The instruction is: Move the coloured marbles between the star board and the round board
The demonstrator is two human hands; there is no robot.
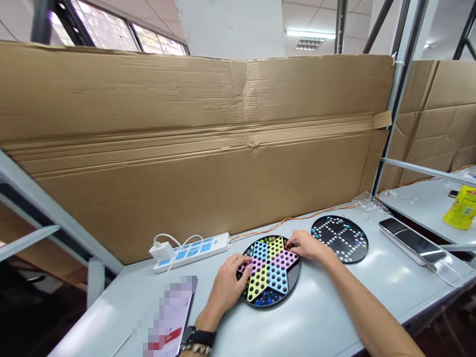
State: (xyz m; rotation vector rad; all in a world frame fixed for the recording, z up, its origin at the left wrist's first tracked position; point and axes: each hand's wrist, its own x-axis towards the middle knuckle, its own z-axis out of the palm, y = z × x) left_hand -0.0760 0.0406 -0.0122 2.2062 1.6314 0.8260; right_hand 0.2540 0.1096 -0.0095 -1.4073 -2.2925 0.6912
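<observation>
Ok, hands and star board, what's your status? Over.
Left hand on star board, left edge. Right hand at upper right rim. Second black board close beside.

A wall of creased brown cardboard [223,148] stands along the back of a pale grey table [316,317]. Its right end is taped beside a slanted metal post [394,109]. More cardboard [439,124] backs a second table [424,203] on the right. Overhead are a white pillar [230,27], a lit ceiling lamp [310,34] and bright windows [111,32] at upper left. A grey metal beam [48,208] slants down the left side.
</observation>
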